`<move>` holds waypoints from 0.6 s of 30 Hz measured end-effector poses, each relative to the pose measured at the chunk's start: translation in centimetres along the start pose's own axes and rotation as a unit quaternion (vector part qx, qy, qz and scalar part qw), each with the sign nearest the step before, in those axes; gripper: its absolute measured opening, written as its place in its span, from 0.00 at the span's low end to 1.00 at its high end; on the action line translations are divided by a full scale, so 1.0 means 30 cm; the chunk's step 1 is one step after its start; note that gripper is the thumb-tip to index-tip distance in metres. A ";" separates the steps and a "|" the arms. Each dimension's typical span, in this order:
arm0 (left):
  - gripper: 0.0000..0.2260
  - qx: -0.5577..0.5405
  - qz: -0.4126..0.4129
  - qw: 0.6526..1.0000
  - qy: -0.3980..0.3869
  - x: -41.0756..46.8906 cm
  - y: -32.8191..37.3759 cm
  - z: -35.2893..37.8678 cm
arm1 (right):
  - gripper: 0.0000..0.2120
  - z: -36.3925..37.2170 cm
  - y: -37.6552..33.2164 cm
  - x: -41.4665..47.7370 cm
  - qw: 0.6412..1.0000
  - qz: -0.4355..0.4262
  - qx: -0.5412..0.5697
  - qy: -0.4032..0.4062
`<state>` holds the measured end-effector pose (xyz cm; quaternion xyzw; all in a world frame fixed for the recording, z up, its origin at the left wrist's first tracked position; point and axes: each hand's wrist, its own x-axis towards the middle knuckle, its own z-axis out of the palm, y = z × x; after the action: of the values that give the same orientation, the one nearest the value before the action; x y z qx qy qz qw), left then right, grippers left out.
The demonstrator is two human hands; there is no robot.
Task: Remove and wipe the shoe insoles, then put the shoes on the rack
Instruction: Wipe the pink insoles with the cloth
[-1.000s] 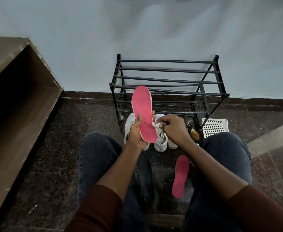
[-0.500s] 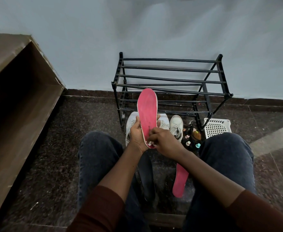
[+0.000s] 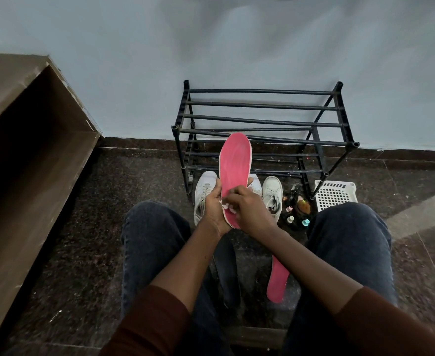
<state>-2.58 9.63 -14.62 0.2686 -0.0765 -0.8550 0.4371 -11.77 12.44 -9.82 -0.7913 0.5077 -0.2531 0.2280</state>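
Slid down to the heel, right hand [image 3: 250, 210] pinches a white wipe [image 3: 228, 207] against the pink insole [image 3: 234, 165] gripped by left hand [image 3: 212, 205].

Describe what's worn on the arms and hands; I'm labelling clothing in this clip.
Both arms wear dark reddish-brown long sleeves pushed up, leaving the forearms bare. The left hand and right hand are bare: no gloves, rings, watch or bracelet show.

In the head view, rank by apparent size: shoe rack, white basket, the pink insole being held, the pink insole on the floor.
1. Shoe rack, clearly largest.
2. Held pink insole.
3. Floor pink insole; the right arm hides part, so it probably matches the held one.
4. White basket, partly behind a knee.
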 end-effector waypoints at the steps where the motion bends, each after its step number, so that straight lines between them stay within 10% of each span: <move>1: 0.34 0.000 0.002 1.000 0.010 0.003 0.000 -0.004 | 0.11 -0.002 0.002 -0.015 1.000 -0.012 0.009 -0.016; 18: 0.35 0.023 -0.029 0.999 0.004 0.003 -0.004 0.000 | 0.13 -0.001 0.029 -0.007 0.999 0.028 -0.038 0.002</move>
<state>-2.70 9.62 -14.70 0.2837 -0.0863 -0.8643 0.4062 -12.47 12.31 -10.37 -0.7846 0.5392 -0.2286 0.2037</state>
